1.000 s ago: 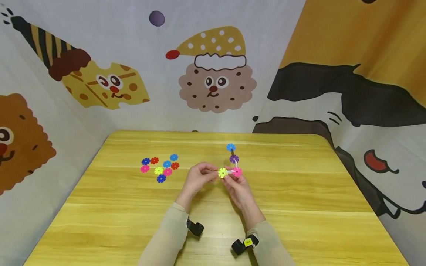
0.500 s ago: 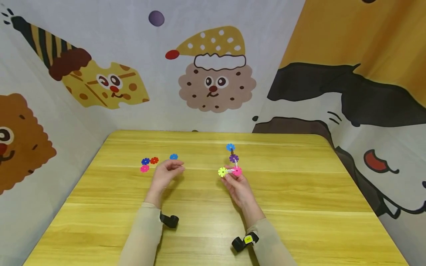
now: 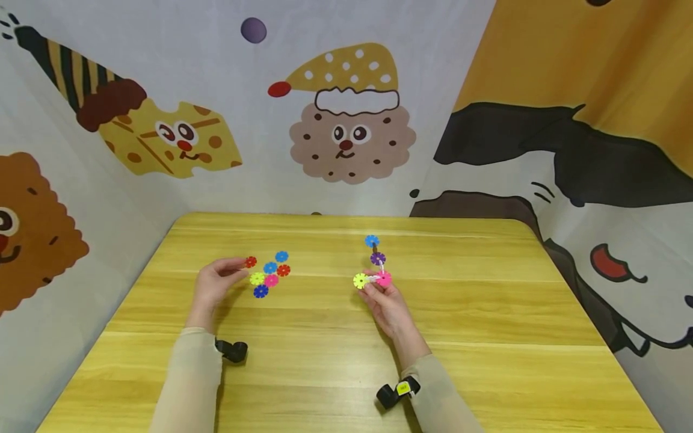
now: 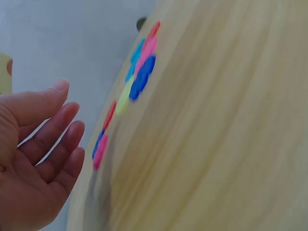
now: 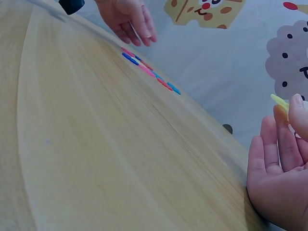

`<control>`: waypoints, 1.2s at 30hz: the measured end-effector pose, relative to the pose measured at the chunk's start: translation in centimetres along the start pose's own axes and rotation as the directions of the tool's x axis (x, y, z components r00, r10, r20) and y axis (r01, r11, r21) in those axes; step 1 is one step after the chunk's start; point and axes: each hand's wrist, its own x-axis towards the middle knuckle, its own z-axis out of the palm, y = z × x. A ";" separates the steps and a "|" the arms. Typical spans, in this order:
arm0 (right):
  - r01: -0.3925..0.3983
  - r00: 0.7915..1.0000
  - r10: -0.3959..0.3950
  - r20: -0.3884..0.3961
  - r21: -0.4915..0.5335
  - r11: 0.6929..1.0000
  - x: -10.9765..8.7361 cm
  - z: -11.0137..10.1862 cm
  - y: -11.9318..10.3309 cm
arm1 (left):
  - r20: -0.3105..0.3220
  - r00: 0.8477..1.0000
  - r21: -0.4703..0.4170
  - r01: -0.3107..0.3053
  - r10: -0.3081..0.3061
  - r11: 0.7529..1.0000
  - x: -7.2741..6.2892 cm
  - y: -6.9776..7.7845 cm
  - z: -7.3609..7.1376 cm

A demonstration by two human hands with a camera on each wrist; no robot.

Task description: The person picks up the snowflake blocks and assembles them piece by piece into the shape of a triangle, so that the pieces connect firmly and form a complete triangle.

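My right hand (image 3: 387, 307) holds a chain of toothed plastic snowflake discs above the table. In the right wrist view its thumb and fingers pinch the yellow disc (image 5: 280, 102). In the head view the chain runs from that yellow end to a pink disc (image 3: 384, 278), a purple disc (image 3: 378, 258) and a light blue disc (image 3: 372, 240), with white and brown links between them. My left hand (image 3: 213, 287) hovers over the left end of the loose discs, its fingers relaxed and holding nothing. A pink disc (image 4: 100, 153) and a dark blue one lie below it, hidden in the head view.
Loose discs lie left of centre: a yellow one (image 3: 257, 278), a pink one (image 3: 271, 281), a dark blue one (image 3: 261, 291), two light blue and two red. The wooden table (image 3: 335, 361) meets a printed cloth (image 3: 216, 36) behind. Black cameras sit on both wrists.
My left hand has left the chain and moved leftward, passing above the loose discs to their left end. The right hand has stayed almost still with the chain.
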 end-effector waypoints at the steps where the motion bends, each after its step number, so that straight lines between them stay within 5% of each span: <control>1: -0.001 1.000 0.001 -0.001 -0.002 1.000 0.0 0.0 0.0 | -0.002 1.000 0.014 0.000 0.000 1.000 0.0 -0.2 -0.3; 11: -0.003 1.000 0.003 0.007 -0.015 1.000 0.0 0.0 0.1 | -0.015 0.998 0.105 0.065 -0.063 0.992 0.3 -1.6 -1.4; 19: 0.004 1.000 -0.004 0.014 -0.013 1.000 0.1 -0.2 0.2 | -0.014 1.000 0.145 0.010 -0.008 0.989 0.5 -2.8 -1.5; 36: 0.021 0.999 -0.021 0.044 0.005 1.000 0.3 -0.6 0.4 | -0.031 0.999 0.184 -0.007 0.013 0.983 1.0 -3.9 -1.2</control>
